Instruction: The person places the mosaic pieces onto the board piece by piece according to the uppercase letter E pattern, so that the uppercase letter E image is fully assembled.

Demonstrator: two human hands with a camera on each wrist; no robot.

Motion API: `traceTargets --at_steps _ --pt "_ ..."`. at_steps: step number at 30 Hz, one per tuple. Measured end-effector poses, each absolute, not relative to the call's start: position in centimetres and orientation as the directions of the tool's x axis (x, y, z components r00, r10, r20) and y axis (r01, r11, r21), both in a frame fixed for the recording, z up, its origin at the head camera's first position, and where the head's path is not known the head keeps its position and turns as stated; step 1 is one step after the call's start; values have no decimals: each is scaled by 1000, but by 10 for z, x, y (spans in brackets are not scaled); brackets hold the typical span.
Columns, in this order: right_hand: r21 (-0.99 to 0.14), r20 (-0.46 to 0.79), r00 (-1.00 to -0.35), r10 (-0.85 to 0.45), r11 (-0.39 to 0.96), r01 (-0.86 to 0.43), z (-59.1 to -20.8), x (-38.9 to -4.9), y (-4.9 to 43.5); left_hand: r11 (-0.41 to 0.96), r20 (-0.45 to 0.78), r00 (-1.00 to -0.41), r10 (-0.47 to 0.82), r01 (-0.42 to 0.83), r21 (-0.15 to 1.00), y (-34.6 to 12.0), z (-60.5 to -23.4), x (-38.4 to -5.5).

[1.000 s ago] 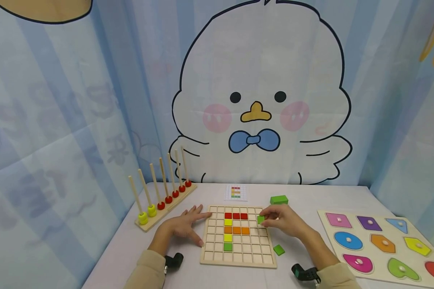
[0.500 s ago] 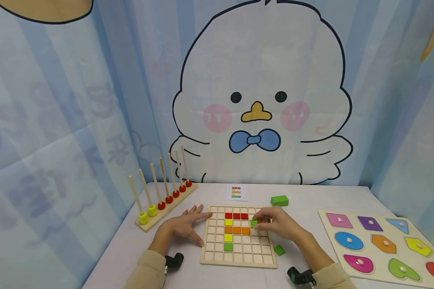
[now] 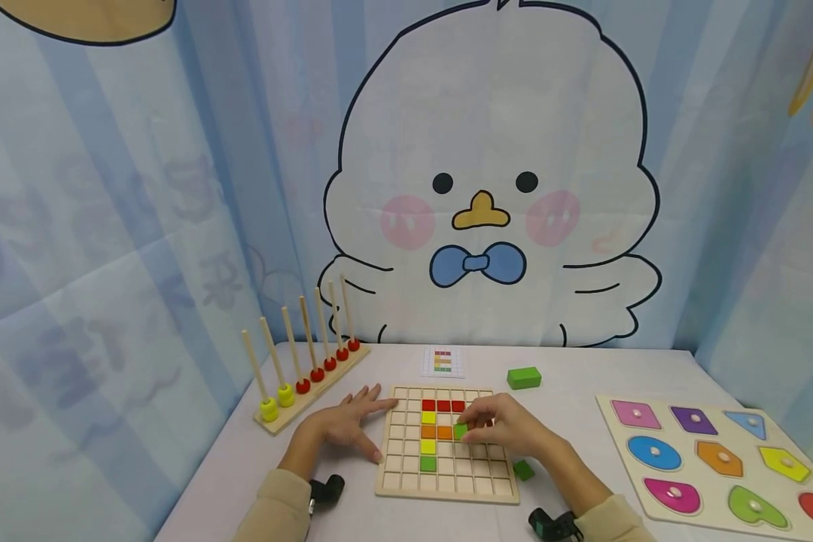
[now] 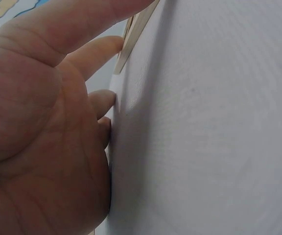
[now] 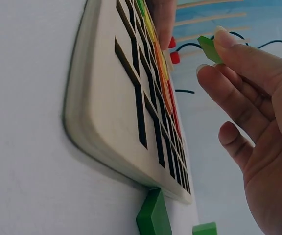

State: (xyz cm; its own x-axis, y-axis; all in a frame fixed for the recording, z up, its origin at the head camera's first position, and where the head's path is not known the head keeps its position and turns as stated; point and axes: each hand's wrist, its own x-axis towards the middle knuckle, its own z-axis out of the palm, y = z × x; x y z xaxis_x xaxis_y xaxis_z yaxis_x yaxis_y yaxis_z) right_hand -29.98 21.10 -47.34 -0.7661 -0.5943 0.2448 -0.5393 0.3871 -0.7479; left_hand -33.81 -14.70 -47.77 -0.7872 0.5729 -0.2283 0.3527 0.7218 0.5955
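Note:
A wooden grid board (image 3: pixel 396 482) lies on the table with red, yellow, orange and green square tiles set in some cells. Between thumb and fingers my right hand (image 3: pixel 508 427) pinches a green tile (image 5: pixel 208 50), held above the board by the orange row. The right wrist view shows this tile apart from the grid. My left hand (image 3: pixel 342 421) rests at the board's left edge, fingers spread, thumb and index finger touching the frame. Another green tile (image 3: pixel 523 470) lies on the table just off the board's right edge.
A green block (image 3: pixel 524 378) stands behind the board, near a small pattern card (image 3: pixel 442 361). A wooden peg stand (image 3: pixel 312 395) with red and yellow beads is at the left. At the right lies a shape puzzle board (image 3: pixel 707 459) with coloured knobbed pieces.
My right hand has carried the green tile leftward and nearer to me, from the board's right side to above the orange row. The left hand has stayed in place.

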Motion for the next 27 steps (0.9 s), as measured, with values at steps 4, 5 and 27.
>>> traceTargets --at_steps 4,5,27 --pt "-757 260 -752 -606 355 -548 -472 -298 207 726 -232 -790 567 346 594 -146 -478 -338" --pt "-758 264 -747 -610 349 -552 -472 -298 206 727 -233 -791 566 345 594 -146 -478 -338" --pt "-794 127 -718 -684 364 -487 -475 -288 184 730 -235 -791 565 347 589 -146 -477 -337"
